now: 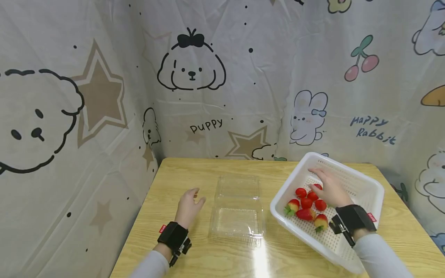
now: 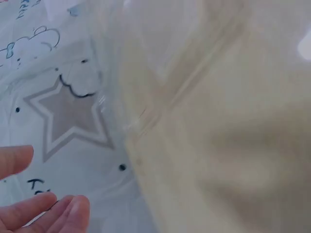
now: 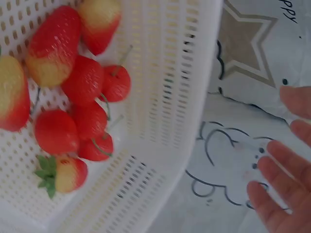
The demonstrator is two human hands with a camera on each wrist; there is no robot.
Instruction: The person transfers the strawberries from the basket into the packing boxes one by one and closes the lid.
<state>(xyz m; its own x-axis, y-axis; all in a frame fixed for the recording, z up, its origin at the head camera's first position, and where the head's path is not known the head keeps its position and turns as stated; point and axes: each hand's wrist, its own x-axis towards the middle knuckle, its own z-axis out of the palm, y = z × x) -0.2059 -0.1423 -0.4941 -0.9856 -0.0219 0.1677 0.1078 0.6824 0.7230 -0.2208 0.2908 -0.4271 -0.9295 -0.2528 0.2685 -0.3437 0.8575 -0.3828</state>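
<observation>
A white perforated basket (image 1: 361,175) sits on the right of the wooden table (image 1: 180,170). It holds several red-and-yellow strawberries (image 1: 306,213) and small round red fruits (image 1: 301,192). My right hand (image 1: 328,189) reaches into the basket just above the fruit with its fingers (image 3: 282,194) spread and nothing held. The strawberries (image 3: 53,48) lie against the basket wall (image 3: 180,73) in the right wrist view. A clear plastic clamshell box (image 1: 238,216) lies open and empty at the table's middle. My left hand (image 1: 190,204) hovers just left of it, its fingers (image 2: 48,213) relaxed and empty.
Cartoon-printed cloth (image 1: 208,77) hangs close behind and to the left of the table. Bare wood shows in front of the box and around my left hand. The basket overhangs towards the table's right front.
</observation>
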